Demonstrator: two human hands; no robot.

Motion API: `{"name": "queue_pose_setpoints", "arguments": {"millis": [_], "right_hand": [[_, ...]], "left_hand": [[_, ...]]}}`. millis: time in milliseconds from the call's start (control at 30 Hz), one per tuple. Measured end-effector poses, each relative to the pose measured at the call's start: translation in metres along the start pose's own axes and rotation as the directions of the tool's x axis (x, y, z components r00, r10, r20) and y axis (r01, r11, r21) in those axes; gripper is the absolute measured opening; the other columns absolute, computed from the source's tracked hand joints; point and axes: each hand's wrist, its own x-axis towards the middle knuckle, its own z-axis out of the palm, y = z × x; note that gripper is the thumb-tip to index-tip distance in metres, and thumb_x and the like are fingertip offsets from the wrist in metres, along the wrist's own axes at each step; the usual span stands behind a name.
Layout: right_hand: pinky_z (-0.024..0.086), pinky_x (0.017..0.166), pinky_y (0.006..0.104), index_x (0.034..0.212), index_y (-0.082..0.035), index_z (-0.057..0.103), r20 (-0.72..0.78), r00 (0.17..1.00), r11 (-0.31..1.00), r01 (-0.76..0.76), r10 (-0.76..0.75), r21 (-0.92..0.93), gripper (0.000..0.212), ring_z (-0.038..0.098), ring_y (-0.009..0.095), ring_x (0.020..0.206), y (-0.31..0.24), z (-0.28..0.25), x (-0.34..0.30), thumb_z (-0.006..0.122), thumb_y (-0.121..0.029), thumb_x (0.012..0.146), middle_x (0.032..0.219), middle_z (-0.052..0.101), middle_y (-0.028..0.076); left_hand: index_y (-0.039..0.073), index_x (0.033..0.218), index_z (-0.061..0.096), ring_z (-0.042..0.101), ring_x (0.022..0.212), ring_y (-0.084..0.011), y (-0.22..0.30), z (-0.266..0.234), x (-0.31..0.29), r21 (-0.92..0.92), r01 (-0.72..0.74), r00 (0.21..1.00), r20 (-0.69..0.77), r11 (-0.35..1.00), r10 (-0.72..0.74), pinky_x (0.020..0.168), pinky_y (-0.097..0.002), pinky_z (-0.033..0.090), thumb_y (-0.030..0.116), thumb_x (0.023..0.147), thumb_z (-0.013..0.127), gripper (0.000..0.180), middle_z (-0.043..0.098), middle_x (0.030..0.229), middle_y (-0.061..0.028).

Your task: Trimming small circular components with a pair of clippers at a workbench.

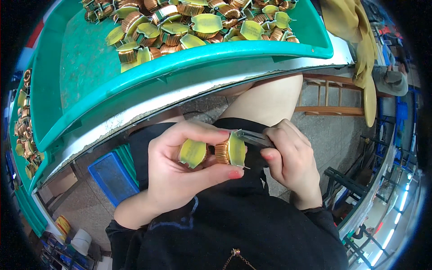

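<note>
Above my lap, my left hand is closed round two copper-wound coils with yellow-green end plates. One coil is pinched between thumb and fingertip, its plate facing right and thin wire ends sticking out. Deeper in the palm sits the other coil, with its plate toward me. My right hand grips a narrow grey metal tool that looks like tweezers. Its tip is at the upper edge of the pinched coil's plate, beside a wire end. The rest of the tool is hidden in my fist.
A green tray on the white-edged bench ahead holds a heap of similar coils. More coils lie in another green tray at far left. A blue bin stands low on the left; a wooden stool is beyond my right hand.
</note>
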Motion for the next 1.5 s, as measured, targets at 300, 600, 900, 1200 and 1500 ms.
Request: {"name": "queue_pose_setpoints", "arguments": {"millis": [300, 600, 900, 1200, 1500], "right_hand": [[0.042, 0.057, 0.0302, 0.086, -0.001, 0.054, -0.058, 0.996, 0.995, 0.066, -0.070, -0.068, 0.021, 0.046, 0.023, 0.060, -0.001, 0.012, -0.003, 0.057, -0.022, 0.086, 0.073, 0.050, 0.010], [0.042, 0.063, 0.0317, 0.089, 0.000, 0.053, -0.116, 0.991, 0.998, -0.063, 0.065, 0.024, 0.021, 0.047, 0.025, 0.065, -0.005, 0.022, -0.010, 0.055, -0.021, 0.087, 0.077, 0.051, 0.011], [0.042, 0.066, 0.0324, 0.091, 0.000, 0.053, -0.104, 0.994, 0.999, -0.023, 0.028, 0.045, 0.023, 0.047, 0.026, 0.068, -0.002, 0.020, -0.002, 0.054, -0.022, 0.086, 0.080, 0.052, 0.011], [0.041, 0.065, 0.0327, 0.089, 0.000, 0.054, -0.057, 0.998, 0.999, -0.007, 0.005, -0.048, 0.025, 0.045, 0.025, 0.066, -0.006, 0.017, 0.004, 0.054, -0.025, 0.088, 0.079, 0.051, 0.011], [0.041, 0.061, 0.0337, 0.088, 0.001, 0.054, -0.107, 0.989, 0.986, 0.087, -0.103, -0.143, 0.028, 0.043, 0.025, 0.062, 0.002, 0.022, 0.005, 0.052, -0.027, 0.090, 0.075, 0.050, 0.011]], "left_hand": [[0.001, 0.103, 0.056, 0.063, 0.085, -0.0212, -0.001, 0.004, -0.004, -0.077, -0.038, 0.999, -0.035, 0.996, 0.036, 0.071, -0.0253, 0.051, -0.013, 0.064, 0.074, 0.044, 0.062, 0.101, -0.0142], [0.002, 0.102, 0.056, 0.063, 0.084, -0.0241, -0.005, 0.007, -0.001, -0.347, 0.043, 0.993, -0.087, 0.937, -0.078, 0.075, -0.0266, 0.052, -0.013, 0.066, 0.072, 0.042, 0.062, 0.100, -0.0155], [0.002, 0.098, 0.058, 0.062, 0.083, -0.0178, -0.012, 0.002, -0.003, -0.273, 0.037, 0.996, -0.072, 0.961, -0.059, 0.076, -0.0254, 0.051, -0.010, 0.067, 0.074, 0.037, 0.063, 0.098, -0.0123], [0.000, 0.095, 0.062, 0.060, 0.080, -0.0129, -0.004, 0.000, -0.004, -0.140, 0.053, 0.995, -0.077, 0.989, -0.064, 0.074, -0.0223, 0.048, -0.007, 0.065, 0.076, 0.034, 0.064, 0.096, -0.0086], [0.000, 0.094, 0.063, 0.058, 0.075, -0.0110, -0.009, 0.000, -0.004, -0.095, 0.008, 0.997, -0.076, 0.995, -0.015, 0.071, -0.0203, 0.046, -0.005, 0.065, 0.077, 0.032, 0.065, 0.093, -0.0079]]}}
